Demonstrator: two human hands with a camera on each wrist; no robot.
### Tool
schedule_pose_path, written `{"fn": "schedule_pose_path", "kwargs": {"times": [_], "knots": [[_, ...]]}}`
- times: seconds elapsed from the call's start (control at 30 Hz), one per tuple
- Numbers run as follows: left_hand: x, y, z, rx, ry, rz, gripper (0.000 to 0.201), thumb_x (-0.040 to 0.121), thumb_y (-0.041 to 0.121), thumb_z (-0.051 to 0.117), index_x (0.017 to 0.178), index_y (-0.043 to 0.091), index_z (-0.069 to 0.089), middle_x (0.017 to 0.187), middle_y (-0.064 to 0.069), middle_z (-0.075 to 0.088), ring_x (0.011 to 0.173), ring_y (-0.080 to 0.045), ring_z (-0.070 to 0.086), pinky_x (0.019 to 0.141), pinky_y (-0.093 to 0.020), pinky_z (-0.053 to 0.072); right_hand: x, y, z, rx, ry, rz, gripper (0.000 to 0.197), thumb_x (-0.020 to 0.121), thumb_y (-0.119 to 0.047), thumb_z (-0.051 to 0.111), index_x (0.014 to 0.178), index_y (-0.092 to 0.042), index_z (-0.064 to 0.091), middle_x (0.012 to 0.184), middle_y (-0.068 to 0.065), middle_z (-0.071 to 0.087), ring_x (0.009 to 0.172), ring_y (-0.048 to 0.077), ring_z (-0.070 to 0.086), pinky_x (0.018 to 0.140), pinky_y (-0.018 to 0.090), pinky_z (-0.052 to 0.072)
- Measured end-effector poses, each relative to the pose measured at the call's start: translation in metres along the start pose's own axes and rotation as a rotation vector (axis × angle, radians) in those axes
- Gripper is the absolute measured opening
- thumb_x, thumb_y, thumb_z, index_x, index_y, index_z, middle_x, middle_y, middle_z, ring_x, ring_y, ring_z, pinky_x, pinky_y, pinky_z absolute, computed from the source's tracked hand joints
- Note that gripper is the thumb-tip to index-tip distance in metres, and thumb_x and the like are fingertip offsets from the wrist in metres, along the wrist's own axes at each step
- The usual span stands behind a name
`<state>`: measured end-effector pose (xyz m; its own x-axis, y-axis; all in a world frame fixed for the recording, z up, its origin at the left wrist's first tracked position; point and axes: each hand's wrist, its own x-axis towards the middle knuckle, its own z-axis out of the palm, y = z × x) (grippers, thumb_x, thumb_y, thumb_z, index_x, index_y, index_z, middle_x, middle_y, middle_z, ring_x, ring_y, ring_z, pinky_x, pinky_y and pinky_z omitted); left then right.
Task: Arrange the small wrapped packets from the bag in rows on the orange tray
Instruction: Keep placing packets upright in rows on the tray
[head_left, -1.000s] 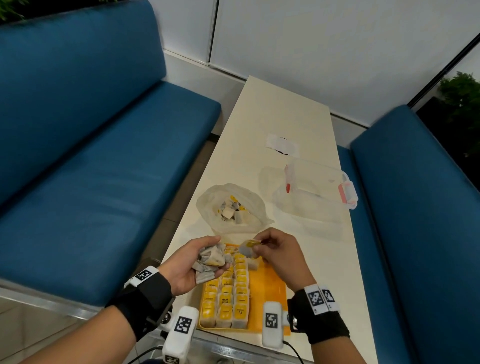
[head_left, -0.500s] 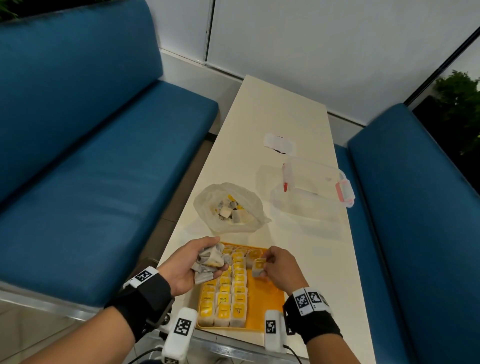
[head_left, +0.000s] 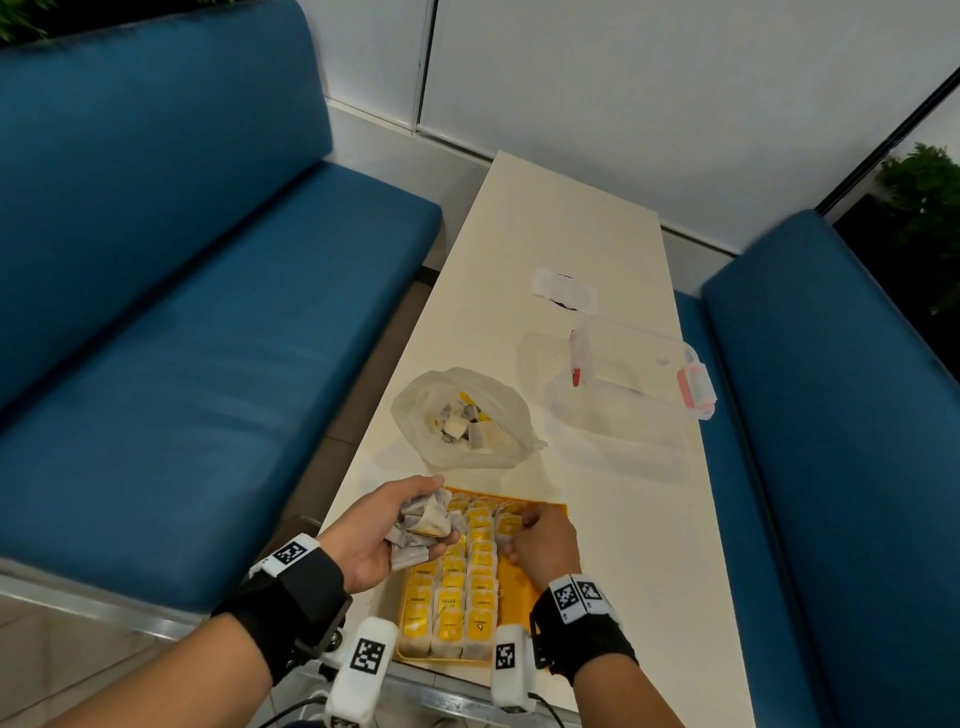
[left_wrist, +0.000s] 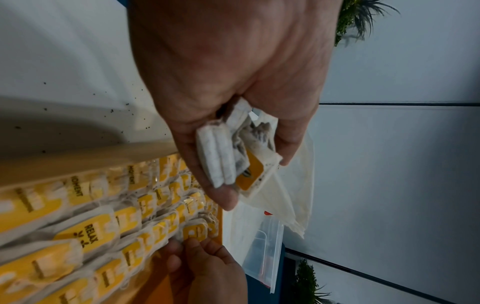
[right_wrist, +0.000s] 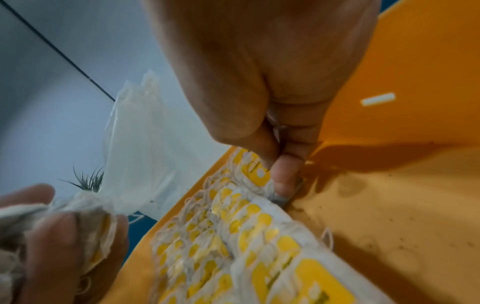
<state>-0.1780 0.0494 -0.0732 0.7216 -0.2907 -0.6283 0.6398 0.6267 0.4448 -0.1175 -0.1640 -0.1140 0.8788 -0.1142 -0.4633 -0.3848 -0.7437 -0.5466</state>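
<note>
Rows of yellow-labelled wrapped packets (head_left: 451, 597) fill the flat orange plastic tray (head_left: 524, 592), the right hand (head_left: 543, 540) pinching one packet there, the left hand (head_left: 374, 530) gripping a bunch, more lying in the clear plastic bag (head_left: 462, 415).

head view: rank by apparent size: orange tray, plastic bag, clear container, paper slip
1. clear container and orange tray: too close to call, tray partly covered.
3. plastic bag.
4. paper slip, also farthest from the camera.
</note>
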Motion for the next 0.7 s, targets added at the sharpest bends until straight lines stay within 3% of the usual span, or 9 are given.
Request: {"fn": "schedule_pose_path", "kwargs": {"times": [0.13, 0.33, 0.43, 0.57, 0.7], "knots": [[0.000, 0.000, -0.001, -0.002, -0.005, -0.001, 0.035, 0.089, 0.032, 0.072, 0.110, 0.007, 0.060, 0.106, -0.027, 0.069, 0.085, -0.033, 0.071, 0.060, -0.032, 0.061, -0.001, 0.000, 0.004, 0.054, 0.037, 0.031, 0.021, 0.077, -0.014, 0.065, 0.098, -0.017, 0.061, 0.095, 0.009, 0.073, 0.089, 0.027, 0.071, 0.086, 0.040, 0.058], [0.001, 0.000, -0.002, 0.015, -0.034, -0.006, 0.029, 0.092, 0.033, 0.068, 0.107, 0.009, 0.060, 0.106, -0.027, 0.067, 0.088, -0.034, 0.069, 0.063, -0.033, 0.058, -0.006, -0.008, 0.003, 0.110, 0.078, 0.056, 0.012, 0.085, -0.006, 0.063, 0.096, -0.010, 0.065, 0.081, 0.010, 0.074, 0.068, 0.022, 0.073, 0.070, 0.031, 0.059], [0.001, 0.000, -0.002, 0.021, -0.033, -0.006, 0.030, 0.092, 0.034, 0.067, 0.107, 0.009, 0.060, 0.107, -0.028, 0.068, 0.089, -0.034, 0.069, 0.064, -0.033, 0.059, -0.007, -0.008, 0.003, 0.093, 0.085, 0.047, 0.013, 0.085, -0.004, 0.062, 0.097, -0.009, 0.066, 0.077, 0.009, 0.074, 0.066, 0.021, 0.072, 0.072, 0.031, 0.059], [0.003, 0.000, -0.004, 0.010, -0.013, -0.017, 0.039, 0.092, 0.040, 0.066, 0.110, 0.006, 0.063, 0.110, -0.029, 0.069, 0.089, -0.036, 0.071, 0.064, -0.034, 0.061, -0.005, -0.008, 0.002, 0.103, 0.108, 0.057, 0.015, 0.091, -0.006, 0.059, 0.102, -0.006, 0.067, 0.077, 0.008, 0.073, 0.061, 0.016, 0.071, 0.053, 0.018, 0.051], [0.004, 0.002, -0.003, -0.003, -0.007, -0.039, 0.042, 0.095, 0.043, 0.061, 0.109, 0.004, 0.065, 0.109, -0.029, 0.069, 0.087, -0.035, 0.071, 0.065, -0.035, 0.062, -0.010, -0.009, -0.008, 0.087, 0.073, 0.051, 0.025, 0.088, -0.005, 0.060, 0.113, -0.006, 0.067, 0.084, 0.005, 0.074, 0.062, 0.010, 0.070, 0.060, 0.019, 0.052]]}}
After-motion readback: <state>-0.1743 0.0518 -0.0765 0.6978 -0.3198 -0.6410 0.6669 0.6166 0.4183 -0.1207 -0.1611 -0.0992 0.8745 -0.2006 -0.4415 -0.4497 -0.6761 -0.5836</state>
